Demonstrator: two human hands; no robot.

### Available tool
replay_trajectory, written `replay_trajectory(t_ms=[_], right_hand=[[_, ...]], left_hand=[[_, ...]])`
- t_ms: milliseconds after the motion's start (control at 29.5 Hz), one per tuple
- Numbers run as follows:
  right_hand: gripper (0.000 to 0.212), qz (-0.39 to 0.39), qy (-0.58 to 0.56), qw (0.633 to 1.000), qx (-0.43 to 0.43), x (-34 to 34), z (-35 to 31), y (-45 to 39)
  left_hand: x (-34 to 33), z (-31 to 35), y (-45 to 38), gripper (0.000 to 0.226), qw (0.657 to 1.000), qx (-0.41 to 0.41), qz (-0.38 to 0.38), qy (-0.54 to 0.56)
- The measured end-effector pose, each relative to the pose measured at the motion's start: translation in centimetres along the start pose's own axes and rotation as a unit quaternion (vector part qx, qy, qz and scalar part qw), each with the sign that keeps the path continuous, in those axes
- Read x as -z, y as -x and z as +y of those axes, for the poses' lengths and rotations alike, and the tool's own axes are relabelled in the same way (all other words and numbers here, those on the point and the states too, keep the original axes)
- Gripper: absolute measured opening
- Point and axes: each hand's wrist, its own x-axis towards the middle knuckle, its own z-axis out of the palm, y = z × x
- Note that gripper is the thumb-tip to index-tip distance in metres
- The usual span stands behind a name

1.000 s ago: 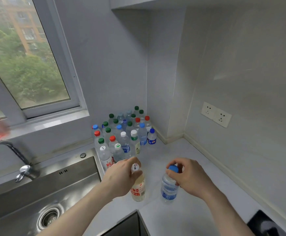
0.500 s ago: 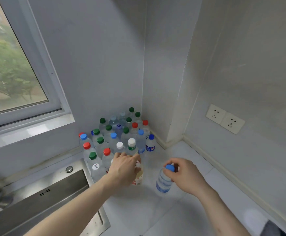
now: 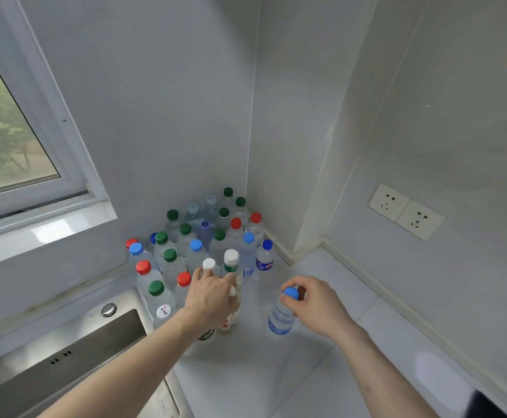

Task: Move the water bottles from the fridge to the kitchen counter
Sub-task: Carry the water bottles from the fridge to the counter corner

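on counter [image 3: 321, 384], r grip [image 3: 317, 306] pinching blue-cap bottle [image 3: 280, 319], l grip [image 3: 213, 297] clasping white-cap bottle [image 3: 231, 319]

The left hand [image 3: 213, 297] covers the cap and neck of the clear plastic bottle with the red-printed label [image 3: 229, 319], so its cap colour cannot be told; a second bottle base at 7 o'clock from it is mostly hidden under the wrist. In the cluster of clear plastic water bottles [image 3: 204, 236], the rear ones show only caps. Label print is too small to read. The stainless steel sink [image 3: 65, 357] is cut off at the left and bottom edges. A dark object [image 3: 487, 407] at the bottom edge is unidentifiable.
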Motion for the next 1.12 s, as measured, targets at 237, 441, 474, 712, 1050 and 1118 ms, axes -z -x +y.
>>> replay_trajectory(t_ms=[237, 441, 474, 712, 1050, 1118], right_hand=[[0.010, -0.016, 0.019, 1.000, 0.002, -1.8, -1.0, -3.0], [0.015, -0.027, 0.048, 0.998, 0.009, -3.7, -2.3, -5.6], [0.015, -0.030, 0.054, 0.998, 0.012, -4.0, -2.6, -6.0], [0.021, -0.029, 0.070, 0.997, 0.017, -6.1, -3.8, -7.8], [0.022, -0.034, 0.095, 0.995, 0.025, -8.1, -5.0, -9.0], [0.027, -0.040, 0.098, 0.994, 0.019, -8.3, -5.1, -8.9]], left_hand=[[0.1, -1.2, -1.0, 0.028, 1.000, 0.025, -0.003, 0.001], [0.6, -1.6, -1.1, 0.033, 1.000, 0.019, -0.009, 0.002], [0.8, -1.8, -1.0, 0.033, 1.000, 0.017, -0.008, 0.007], [1.2, -2.7, 0.6, 0.039, 0.998, -0.035, 0.015, 0.041], [0.8, -2.3, 2.4, 0.065, 0.999, -0.026, -0.017, 0.045], [0.8, -2.1, 2.5, 0.067, 0.999, -0.021, -0.028, 0.038]])
